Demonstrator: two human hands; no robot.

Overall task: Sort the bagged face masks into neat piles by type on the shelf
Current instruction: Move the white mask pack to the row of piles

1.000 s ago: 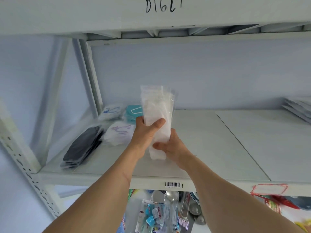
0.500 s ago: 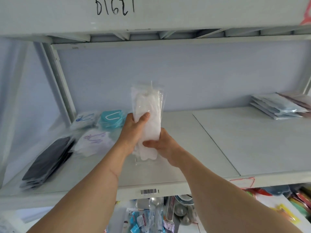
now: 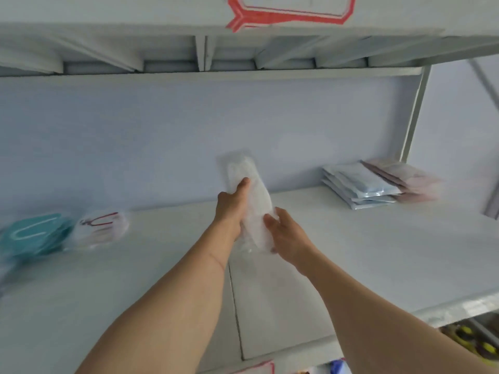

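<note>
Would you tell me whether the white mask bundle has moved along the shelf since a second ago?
Yes: the white mask bundle moved right, past the shelf seam.

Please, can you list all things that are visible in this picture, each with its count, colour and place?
bundle of bagged white masks: one bundle, white in clear bags, held upright above the middle of the shelf.
teal masks: one pile, teal, far left of the shelf, blurred.
white masks with red loops: one pile, white and red, right beside the teal masks.
pale blue packs: one stack, exact count unclear, back right of the shelf.
pinkish packs: one stack, pale pink, right of the pale blue packs, touching them.
shelf: one, pale grey, across the view.
red-bordered label: one, red, on the upper shelf's front edge.
left hand: one, grips the bundle's left side.
right hand: one, grips the bundle's lower end.
</note>
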